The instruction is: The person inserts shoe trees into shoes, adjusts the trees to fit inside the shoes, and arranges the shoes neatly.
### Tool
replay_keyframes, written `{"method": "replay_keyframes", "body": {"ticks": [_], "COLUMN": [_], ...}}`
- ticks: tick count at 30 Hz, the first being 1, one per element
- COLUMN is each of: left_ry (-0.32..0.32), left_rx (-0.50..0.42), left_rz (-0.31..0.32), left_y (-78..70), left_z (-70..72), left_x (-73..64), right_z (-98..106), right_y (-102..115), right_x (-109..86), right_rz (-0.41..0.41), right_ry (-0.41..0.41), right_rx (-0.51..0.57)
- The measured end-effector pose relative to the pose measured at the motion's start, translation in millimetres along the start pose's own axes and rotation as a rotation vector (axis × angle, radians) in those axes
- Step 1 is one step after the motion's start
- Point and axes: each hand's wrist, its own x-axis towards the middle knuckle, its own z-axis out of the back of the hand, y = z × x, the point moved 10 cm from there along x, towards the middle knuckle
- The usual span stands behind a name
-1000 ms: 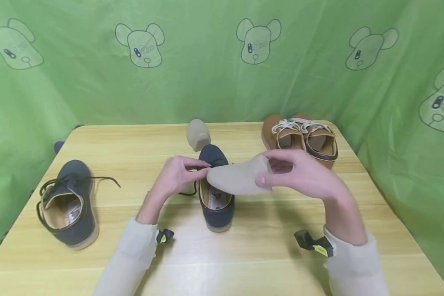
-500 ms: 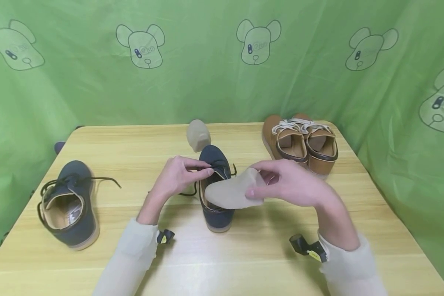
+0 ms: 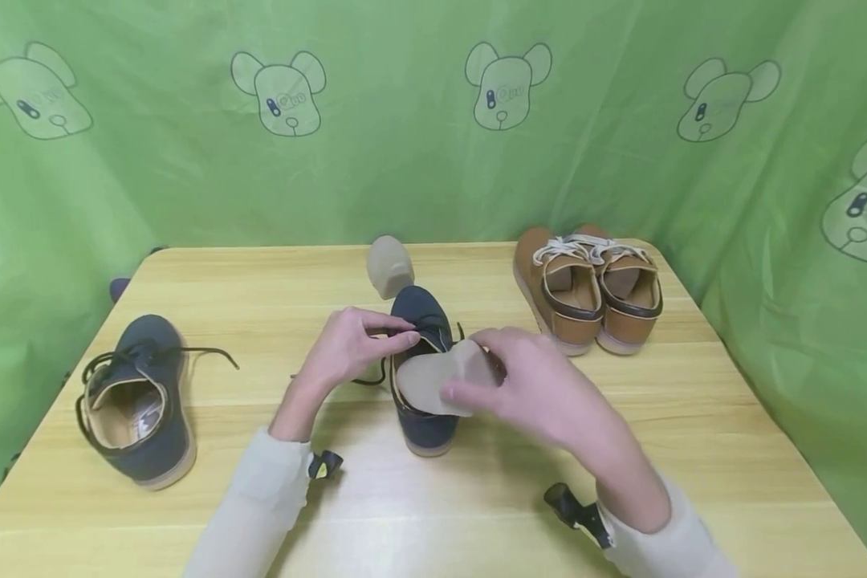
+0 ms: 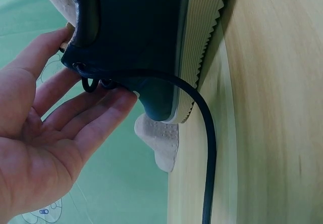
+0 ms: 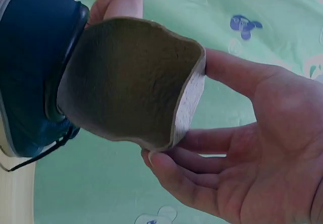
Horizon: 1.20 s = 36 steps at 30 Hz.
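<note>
My right hand grips a beige moulded-pulp shoe insert by its wider end, thumb on one side and fingers on the other. The right wrist view looks into the insert's hollow side; its rounded end is right at the opening of a dark blue lace-up shoe. Toe pointing away, that shoe sits on the table's middle. With thumb and fingers, my left hand pinches the shoe's tongue. In the left wrist view, a loose black lace hangs from the eyelets, and the fingertips touch the lacing.
Just beyond the shoe's toe lies a second beige insert. Another dark blue shoe with untied laces stands at the left. Two brown shoes with white laces stand at the back right. A green curtain hangs behind the table.
My right hand has moved left and down toward me, bringing the insert from above the shoe to its opening and tilting it. My left hand keeps its place on the tongue.
</note>
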Motion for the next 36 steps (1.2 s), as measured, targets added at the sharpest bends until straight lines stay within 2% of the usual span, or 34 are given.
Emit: {"method": "replay_keyframes", "body": {"ticks": [7,13,28,36], "left_ry": [-0.008,-0.014,-0.010,-0.010], "left_rx": [0.013,0.034,0.046,0.048], "left_rz": [-0.023,-0.047,-0.068,-0.067], "left_y": [-1.8,-4.5,-6.5,-6.1], "left_z": [0.1,0.4,-1.2,-1.2], "left_x": [0.1,-1.2,-0.8,-0.5], "right_z": [-7,-22,-48,-60], "right_y": [11,15,6,1], "right_x": [-1.1,3.7,21.5,29.5], "right_rz": [-0.025,-0.032,-0.026,0.003], "right_ry": [-0.097,-0.102,-0.156,-0.183], "right_rx": [-0.064,-0.113,-0.073,-0.088]}}
